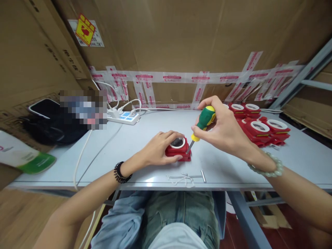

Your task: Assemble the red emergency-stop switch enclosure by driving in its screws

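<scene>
On the table in front of me sits a red housing with a round white ring (pixel 186 157) around a dark window. My left hand (pixel 162 147) grips it from the left, thumb along the near side and fingers over the far side. In my right hand (pixel 220 126) is a screwdriver (pixel 205 119) with a green and yellow handle, held tilted. Its metal tip meets the housing's right front corner; whether a screw sits there is too small to tell. Near the table edge lie a metal T-shaped tool (pixel 203 176) and a thin white string (pixel 190 183).
Several similar red housings (pixel 255 129) stand at the right. A white power strip (pixel 127 117) with plugs and cables is at the back left. Further left are a phone (pixel 44 108), a black bag (pixel 54 129) and a white-green tube (pixel 38 162). Taped cardboard (pixel 168 41) walls the back.
</scene>
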`<state>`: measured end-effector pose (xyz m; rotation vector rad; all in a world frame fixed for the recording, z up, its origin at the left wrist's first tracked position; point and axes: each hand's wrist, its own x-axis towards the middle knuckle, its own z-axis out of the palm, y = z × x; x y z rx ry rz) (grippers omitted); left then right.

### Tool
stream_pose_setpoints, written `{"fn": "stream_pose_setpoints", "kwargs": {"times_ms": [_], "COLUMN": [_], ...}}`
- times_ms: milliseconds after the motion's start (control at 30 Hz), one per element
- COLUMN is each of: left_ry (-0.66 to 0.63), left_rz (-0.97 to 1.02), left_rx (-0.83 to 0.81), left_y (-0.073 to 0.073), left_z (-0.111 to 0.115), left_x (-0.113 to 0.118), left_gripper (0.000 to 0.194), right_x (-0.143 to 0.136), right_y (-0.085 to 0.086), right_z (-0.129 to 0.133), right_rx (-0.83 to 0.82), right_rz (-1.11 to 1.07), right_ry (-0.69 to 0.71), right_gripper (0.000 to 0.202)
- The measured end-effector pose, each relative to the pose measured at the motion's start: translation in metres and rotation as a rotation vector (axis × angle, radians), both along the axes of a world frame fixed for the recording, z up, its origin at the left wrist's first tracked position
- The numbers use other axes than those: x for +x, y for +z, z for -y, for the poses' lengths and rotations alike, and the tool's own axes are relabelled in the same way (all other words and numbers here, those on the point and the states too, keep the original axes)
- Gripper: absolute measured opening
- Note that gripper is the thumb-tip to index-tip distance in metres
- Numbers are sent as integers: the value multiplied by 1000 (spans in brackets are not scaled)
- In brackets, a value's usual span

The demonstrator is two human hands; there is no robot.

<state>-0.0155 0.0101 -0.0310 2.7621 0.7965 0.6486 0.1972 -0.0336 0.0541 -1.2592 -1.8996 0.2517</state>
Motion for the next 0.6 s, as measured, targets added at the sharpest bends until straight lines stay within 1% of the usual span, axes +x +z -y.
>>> {"fn": "stream_pose_setpoints", "kwargs": {"times_ms": [133, 367, 433, 600], "left_ry": [24, 26, 28, 39], "left_rz": [-6, 1, -3, -11], "left_rx": [-22, -21, -18, 5], "left_y": [1, 1, 1, -1], "left_z": [2, 2, 3, 1], "left_x": [1, 2, 2, 3], "left_gripper": [55, 53, 54, 53], "right_x": [-1, -2, -4, -18], "right_y": [0, 1, 2, 10], "right_z": [1, 2, 3, 10], "right_rx": [25, 76, 93, 204], "right_rz": [27, 136, 238, 622], "right_ry": [-20, -117, -169, -396], "right_gripper": [36, 34, 36, 50]}}
